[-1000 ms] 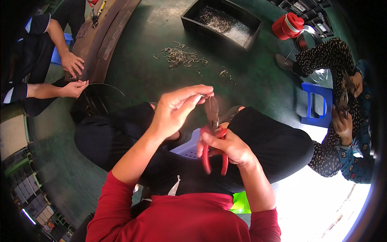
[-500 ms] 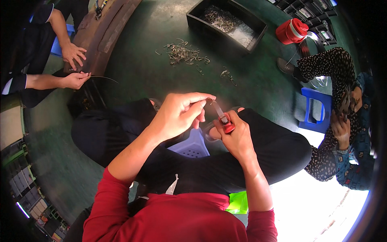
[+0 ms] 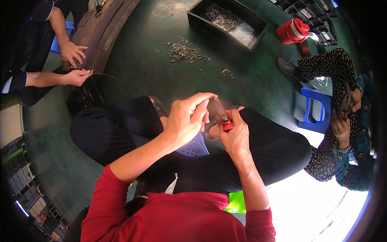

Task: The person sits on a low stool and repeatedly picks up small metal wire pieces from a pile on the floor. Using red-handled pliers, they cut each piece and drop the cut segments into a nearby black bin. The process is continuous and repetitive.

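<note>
My left hand [image 3: 187,115] is raised over my lap, with thumb and forefinger pinched around a small curved metal piece [image 3: 216,97]; most of it is hidden by the fingertips. My right hand [image 3: 235,135] grips a red-handled tool [image 3: 228,124] with a narrow metal end. That metal end is blurred and points up toward the left fingertips; whether it touches the piece I cannot tell. Below the hands, between my legs, part of a pale blue plastic stool [image 3: 195,148] shows. Beyond them a loose pile of metal hooks [image 3: 183,51] lies on the green floor.
A black crate [image 3: 225,30] holding metal pieces stands at the far side. A few hooks [image 3: 228,74] lie apart from the pile. A red jug [image 3: 291,32] and a blue stool [image 3: 315,109] are to the right. One person works at left, holding a wire [image 3: 105,75], another at right.
My left hand has shifted slightly right and its wrist has turned. The right hand's tool tip has tilted a little more upright. The person at left has moved their hand with the wire slightly.
</note>
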Action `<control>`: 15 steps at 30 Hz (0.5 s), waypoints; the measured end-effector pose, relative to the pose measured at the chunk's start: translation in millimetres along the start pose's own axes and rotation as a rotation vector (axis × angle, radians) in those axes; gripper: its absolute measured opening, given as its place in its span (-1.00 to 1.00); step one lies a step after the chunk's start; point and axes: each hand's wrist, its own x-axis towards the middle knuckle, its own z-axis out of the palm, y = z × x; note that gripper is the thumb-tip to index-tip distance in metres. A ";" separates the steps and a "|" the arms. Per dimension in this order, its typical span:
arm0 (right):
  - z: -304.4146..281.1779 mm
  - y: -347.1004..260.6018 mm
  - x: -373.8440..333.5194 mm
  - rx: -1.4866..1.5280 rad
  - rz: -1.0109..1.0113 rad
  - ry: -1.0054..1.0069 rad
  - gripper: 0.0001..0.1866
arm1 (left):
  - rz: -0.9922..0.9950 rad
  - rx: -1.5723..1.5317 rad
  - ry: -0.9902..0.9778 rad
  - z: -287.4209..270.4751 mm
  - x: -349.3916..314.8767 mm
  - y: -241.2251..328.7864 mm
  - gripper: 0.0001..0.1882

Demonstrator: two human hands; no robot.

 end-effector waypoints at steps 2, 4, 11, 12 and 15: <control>2.0 0.6 0.4 -0.011 -0.010 0.025 -0.74 | 0.011 0.015 0.015 3.1 -0.9 -1.7 -0.71; 1.9 0.6 1.9 -0.002 -0.002 0.027 -0.74 | 0.003 -0.032 0.010 3.2 0.8 -2.0 -0.71; -17.4 -5.6 10.7 0.003 0.028 -0.176 -0.72 | -0.083 -0.025 -0.134 -21.2 17.6 4.4 -0.72; -20.6 -6.4 11.1 0.037 0.048 -0.228 -0.72 | -0.103 -0.014 -0.169 -24.6 19.5 4.8 -0.72; -22.1 -7.2 11.4 0.073 0.089 -0.297 -0.71 | -0.168 -0.058 -0.226 -28.4 22.9 3.4 -0.71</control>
